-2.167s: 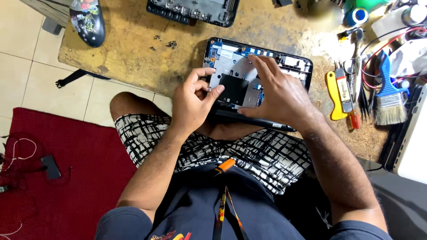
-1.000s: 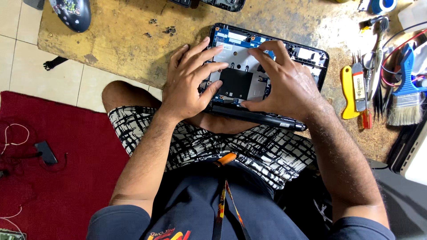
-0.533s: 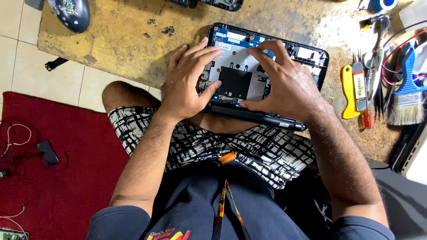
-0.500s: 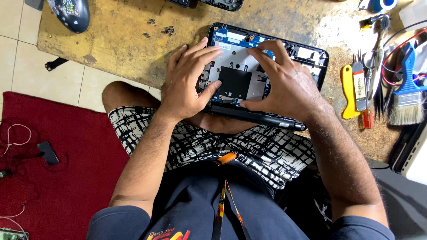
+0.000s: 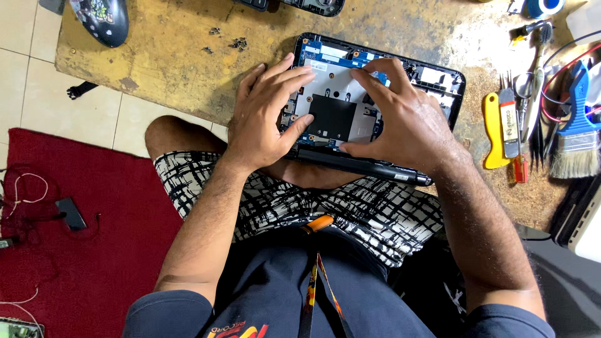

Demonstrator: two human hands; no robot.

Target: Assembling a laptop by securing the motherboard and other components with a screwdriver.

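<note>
While the open laptop (image 5: 375,106) is lying on the table (image 5: 175,56), the left hand (image 5: 266,119) and right hand (image 5: 400,122) are pressing it flat, fingers spread, gripping nothing.

since 2.2 s ago the view has slid up and left a bit — the opened laptop (image 5: 375,106) now sits nearer the top edge, and the brush (image 5: 573,141) and yellow tool (image 5: 494,131) are closer to the right edge. left hand (image 5: 266,119) was curled w/ fingertips pinched at the laptop's left side; by 1.0 s ago it had spread out, and now lies flat w/ fingers over the silver plate, thumb by the black square pad. right hand (image 5: 400,122) moved from covering the pad's right half to sitting further right — the pad shows almost whole. from 0.5 s ago to now: barely any diff, both hands about where they were.
</note>
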